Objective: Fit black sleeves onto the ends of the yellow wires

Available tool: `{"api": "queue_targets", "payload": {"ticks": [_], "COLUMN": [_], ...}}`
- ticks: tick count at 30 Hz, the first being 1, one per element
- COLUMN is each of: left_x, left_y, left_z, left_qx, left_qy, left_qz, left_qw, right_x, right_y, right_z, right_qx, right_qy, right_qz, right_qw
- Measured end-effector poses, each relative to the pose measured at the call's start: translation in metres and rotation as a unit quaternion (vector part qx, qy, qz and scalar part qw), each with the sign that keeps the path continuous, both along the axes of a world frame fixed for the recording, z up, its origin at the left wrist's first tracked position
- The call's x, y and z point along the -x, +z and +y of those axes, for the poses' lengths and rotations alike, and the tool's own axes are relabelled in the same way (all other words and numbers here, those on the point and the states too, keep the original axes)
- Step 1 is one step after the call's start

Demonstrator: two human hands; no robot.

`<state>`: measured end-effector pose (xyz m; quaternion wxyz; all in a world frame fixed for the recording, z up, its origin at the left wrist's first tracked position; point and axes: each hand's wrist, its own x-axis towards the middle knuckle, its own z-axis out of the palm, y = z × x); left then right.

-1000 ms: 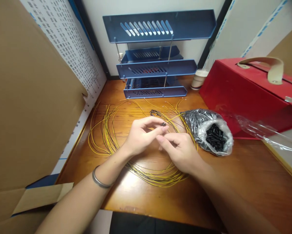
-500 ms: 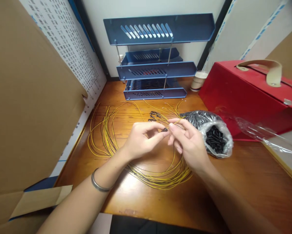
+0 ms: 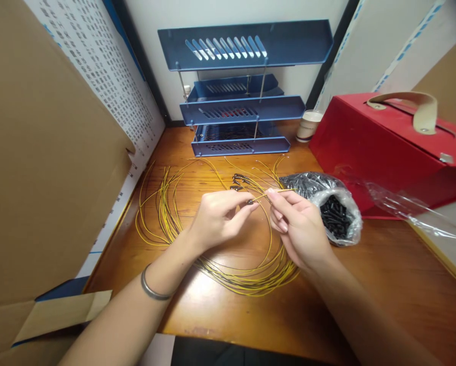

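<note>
My left hand (image 3: 220, 218) pinches a small black piece (image 3: 250, 202) between thumb and forefinger; its exact kind is too small to make out. A thin yellow wire (image 3: 260, 196) runs from that piece to my right hand (image 3: 298, 221), whose thumb and forefinger are closed on it. Beneath both hands lies a loose coil of yellow and dark wires (image 3: 251, 284). Several black pieces (image 3: 241, 178) sit on wire ends just beyond my fingers. Right of my right hand, a clear plastic bag (image 3: 352, 231) lies with its mouth open, full of small black pieces (image 3: 334, 217).
A blue tiered file tray (image 3: 243, 109) stands at the back of the wooden table (image 3: 220, 320). Beside it are a paper cup (image 3: 308, 126) and a red box (image 3: 388, 147) with a beige handle. Cardboard (image 3: 53, 168) rises along the left side.
My hands have drawn slightly apart, the left moving a little leftward with the black piece. More of the yellow wire now shows stretched between them.
</note>
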<state>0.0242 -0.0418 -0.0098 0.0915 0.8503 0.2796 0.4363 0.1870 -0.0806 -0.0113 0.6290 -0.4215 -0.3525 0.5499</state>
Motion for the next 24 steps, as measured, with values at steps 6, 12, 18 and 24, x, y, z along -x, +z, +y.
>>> {"api": "queue_targets", "payload": {"ticks": [6,12,18,24], "left_x": [0.003,0.002,0.003,0.001], "left_y": [-0.001,-0.004,-0.011,-0.008], "left_z": [0.002,0.004,0.01,0.008], "left_qx": [-0.06,-0.079,-0.096,-0.114], "left_qy": [0.004,0.004,0.023,0.002], "left_qz": [0.012,0.014,-0.002,-0.004], "left_qw": [0.998,0.997,0.995,0.993], "right_x": [0.001,0.003,0.003,0.004], "right_y": [-0.005,-0.006,-0.004,-0.011], "right_z": [-0.002,-0.002,0.0,-0.002], "right_qx": [0.004,-0.009,0.006,-0.017], "right_qy": [0.033,0.026,-0.001,0.017], "right_qz": [-0.026,-0.017,0.033,-0.066], "right_qw": [0.999,0.999,0.999,0.998]}}
